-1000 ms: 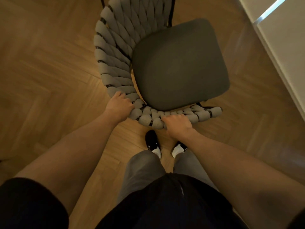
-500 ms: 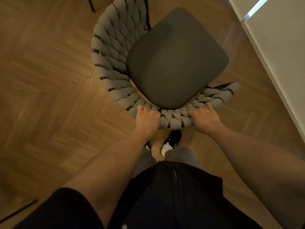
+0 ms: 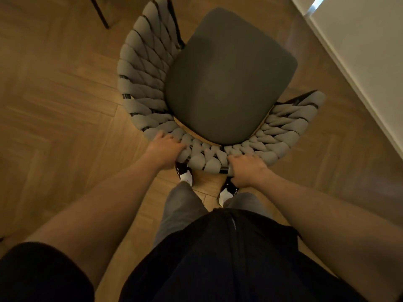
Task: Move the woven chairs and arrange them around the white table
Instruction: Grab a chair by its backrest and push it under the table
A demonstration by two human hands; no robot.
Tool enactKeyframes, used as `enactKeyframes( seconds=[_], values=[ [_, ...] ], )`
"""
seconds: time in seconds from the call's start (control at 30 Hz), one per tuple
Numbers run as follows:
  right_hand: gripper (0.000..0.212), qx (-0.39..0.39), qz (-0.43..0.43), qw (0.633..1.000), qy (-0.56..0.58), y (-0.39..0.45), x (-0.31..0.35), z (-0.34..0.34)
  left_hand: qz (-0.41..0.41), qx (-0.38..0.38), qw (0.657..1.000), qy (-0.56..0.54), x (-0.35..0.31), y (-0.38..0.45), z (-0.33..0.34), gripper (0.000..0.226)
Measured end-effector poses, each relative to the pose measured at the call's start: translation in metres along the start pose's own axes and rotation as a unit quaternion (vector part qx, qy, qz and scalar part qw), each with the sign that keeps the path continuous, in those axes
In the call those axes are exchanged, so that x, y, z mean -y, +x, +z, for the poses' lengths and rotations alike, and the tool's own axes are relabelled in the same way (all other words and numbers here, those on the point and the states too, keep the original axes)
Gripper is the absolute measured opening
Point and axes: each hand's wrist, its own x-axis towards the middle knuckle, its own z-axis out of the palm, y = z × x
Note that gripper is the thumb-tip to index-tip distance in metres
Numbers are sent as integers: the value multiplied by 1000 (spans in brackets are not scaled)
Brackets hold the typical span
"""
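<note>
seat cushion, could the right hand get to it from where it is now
Probably yes: the right hand grips the woven backrest just behind the seat cushion, whose top is bare, so nothing blocks it.

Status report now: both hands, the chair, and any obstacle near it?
Left hand and right hand grip the woven chair at its back rim. Chair upright on wood floor. White surface close on right; dark leg ahead left.

Dim, warm light is falling from above; a bright strip (image 3: 314, 6) is glaring far beyond the right hand (image 3: 247, 168). Wide-angle distortion is bending the edges; slight blur.
</note>
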Motion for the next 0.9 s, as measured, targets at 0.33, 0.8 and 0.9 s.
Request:
enactKeyframes(
  seconds=[0.33, 0.8, 0.9],
  values=[
    [67, 16, 60, 995, 75, 36, 47, 1, 98, 27, 973, 206, 134, 34, -30, 50],
    [68, 19, 87, 996, -12, 33, 24, -41, 59, 13, 994, 92, 120, 13, -15, 31],
    [67, 13, 72, 995, -62, 42, 14, -60, 25, 15, 999, 43, 116, 5, -11, 26]
  ],
)
